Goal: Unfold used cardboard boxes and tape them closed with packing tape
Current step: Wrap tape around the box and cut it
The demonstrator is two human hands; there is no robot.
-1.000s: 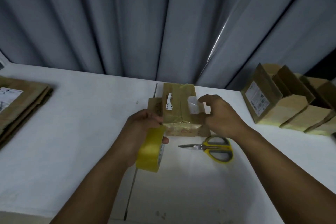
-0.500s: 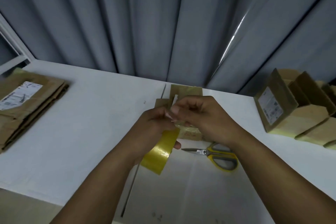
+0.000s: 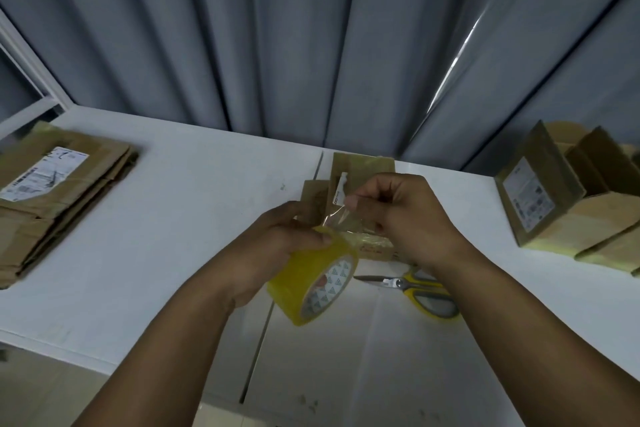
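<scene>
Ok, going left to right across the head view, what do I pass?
Stack of flattened cardboard → tape roll gripped by the left hand → yellow-handled scissors → row of upright boxes. The centre box overlaps roll and scissors, so it is omitted.

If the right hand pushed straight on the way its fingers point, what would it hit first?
Likely the upright cardboard box just beyond the right hand, near its white label, though depth is unclear from this view.
</scene>
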